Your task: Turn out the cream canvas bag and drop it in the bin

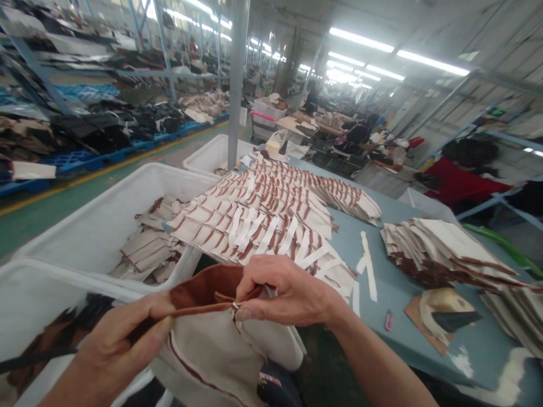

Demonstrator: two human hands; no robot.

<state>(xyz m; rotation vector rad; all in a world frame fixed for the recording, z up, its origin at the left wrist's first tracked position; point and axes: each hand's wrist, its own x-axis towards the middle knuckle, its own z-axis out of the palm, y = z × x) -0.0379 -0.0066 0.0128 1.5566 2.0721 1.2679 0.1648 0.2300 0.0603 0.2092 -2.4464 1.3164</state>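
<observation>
Between my hands is a cream fabric piece (207,339) with a brown lining, sewn into a pouch-like or tube-like shape and held with its brown-edged opening upward. My left hand (121,342) pinches the rim at the left, thumb outside. My right hand (286,291) is closed on the same rim farther right, thumb and fingertips pressed together at a seam. A dark red line of trim runs down the cream side. The lower end of the piece is partly out of view. Just beyond my right hand lie white strips (267,234) on overlapping cream pieces (212,215).
A blue-green table (352,226) carries stacked cream pieces (441,249), a small pink tool (388,320) and a tape roll (436,314). White bins (106,209) holding pieces stand at the left. A grey post (237,85) rises behind them.
</observation>
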